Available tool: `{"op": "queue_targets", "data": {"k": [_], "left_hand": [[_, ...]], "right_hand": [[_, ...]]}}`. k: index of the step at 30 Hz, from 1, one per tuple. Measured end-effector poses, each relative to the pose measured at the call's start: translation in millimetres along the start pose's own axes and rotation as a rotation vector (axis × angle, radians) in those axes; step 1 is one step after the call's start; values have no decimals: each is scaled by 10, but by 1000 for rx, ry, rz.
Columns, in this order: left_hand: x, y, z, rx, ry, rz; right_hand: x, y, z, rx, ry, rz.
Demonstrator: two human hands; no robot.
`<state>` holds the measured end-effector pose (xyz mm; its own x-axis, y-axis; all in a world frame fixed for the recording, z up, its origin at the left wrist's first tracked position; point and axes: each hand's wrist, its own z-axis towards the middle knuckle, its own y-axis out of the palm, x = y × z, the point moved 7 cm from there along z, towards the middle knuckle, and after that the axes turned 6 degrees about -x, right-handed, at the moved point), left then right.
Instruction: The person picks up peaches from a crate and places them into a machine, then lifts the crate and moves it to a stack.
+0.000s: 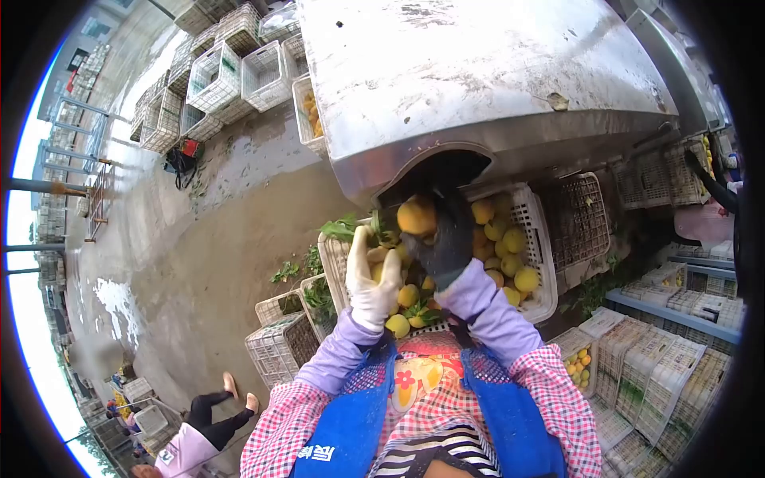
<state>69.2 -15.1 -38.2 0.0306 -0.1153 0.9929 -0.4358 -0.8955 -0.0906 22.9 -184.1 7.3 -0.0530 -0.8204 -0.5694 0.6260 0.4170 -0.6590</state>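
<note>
My right hand (443,243), in a black glove, grips a yellow peach (416,216) in front of the dark opening of a metal machine (494,139). My left hand (373,280), in a white glove, is beside it over the crate, fingers curved and thumb apart. Yellow fruit shows in the gap between them. Green leaves (341,231) lie right at its fingertips. Under both hands is a white plastic crate (543,263) with many yellow peaches (514,239) and some leafy sprigs (420,311).
An upended pale crate (283,348) stands at the left, and a brown crate (575,219) at the right. Stacked white crates (215,77) line the wet floor (207,263) at upper left. More covered crates (637,366) fill the lower right. A person (195,442) is at lower left.
</note>
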Motion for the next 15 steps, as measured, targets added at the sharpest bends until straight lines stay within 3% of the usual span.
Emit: {"op": "queue_targets", "data": {"k": [1,2,6,8,10,12,14,15], "left_hand": [[29,-4,-12,12,-132,-175],[48,-31,-2,27,-129,-144],[-30,-138,22,76,-105,-68],[253,-166,45,-30,348,509],[187,-129,25,-174,483,517],[-145,-186,44,-138,245,-151],[-116,-264,98,-97,255,-165],[169,-356,115,-39,573,254]], "right_hand": [[133,87,-10,70,-58,-106],[220,173,-4,142,-114,-212],[564,566,213,2,60,-246],[596,582,259,-66,91,-195],[574,494,295,-172,90,-113],[614,453,406,-314,94,-24],[678,403,531,-466,83,86],[679,370,534,-506,61,138]]}}
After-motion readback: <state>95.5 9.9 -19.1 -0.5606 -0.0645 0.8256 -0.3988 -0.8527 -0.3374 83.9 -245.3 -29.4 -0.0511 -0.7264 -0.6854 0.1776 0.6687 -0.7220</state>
